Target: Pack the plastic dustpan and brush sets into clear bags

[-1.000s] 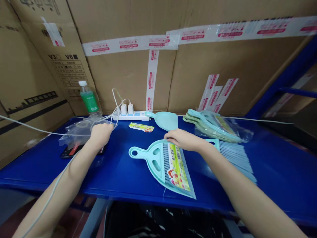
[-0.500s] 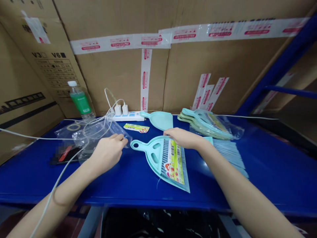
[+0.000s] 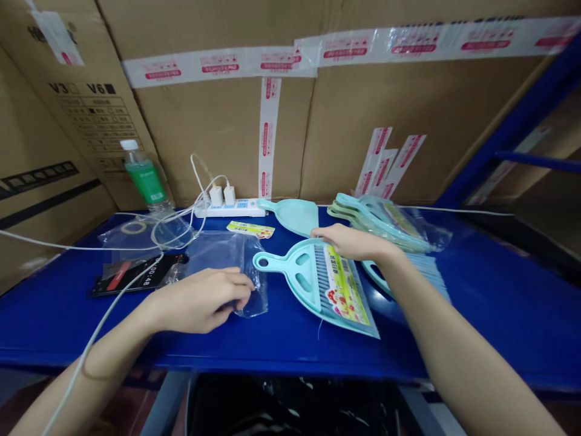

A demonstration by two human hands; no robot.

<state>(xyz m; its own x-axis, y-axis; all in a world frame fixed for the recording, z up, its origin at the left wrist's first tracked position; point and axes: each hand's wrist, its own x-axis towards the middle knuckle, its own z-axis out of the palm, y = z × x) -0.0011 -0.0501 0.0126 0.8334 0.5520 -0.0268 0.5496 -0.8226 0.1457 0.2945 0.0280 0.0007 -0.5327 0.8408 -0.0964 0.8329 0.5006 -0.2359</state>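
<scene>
My right hand (image 3: pixel 351 242) grips the far edge of a light-blue dustpan (image 3: pixel 305 307), with a blue-bristled brush (image 3: pixel 323 275) nested in it. A yellow-green card label (image 3: pixel 347 290) lies over the bristles. To its left, my left hand (image 3: pixel 206 298) has its fingers curled at the near edge of a clear plastic bag (image 3: pixel 222 251) lying flat on the table. The tips of those fingers are partly hidden. Under my right forearm, another light-blue brush (image 3: pixel 429 272) is partly covered.
Behind are a loose dustpan (image 3: pixel 297 217), a loose label (image 3: pixel 250 229) and a power strip (image 3: pixel 240 209) with white cables. Bagged dustpan sets (image 3: pixel 385 221) lie at the back right. On the left are a phone (image 3: pixel 140 272) and a bottle (image 3: pixel 147 181). A cable crosses my left forearm.
My left hand has moved right and nearer, drawing the plastic bag out flat beside the dustpan's handle. My right hand has shifted the dustpan and brush to the right.
</scene>
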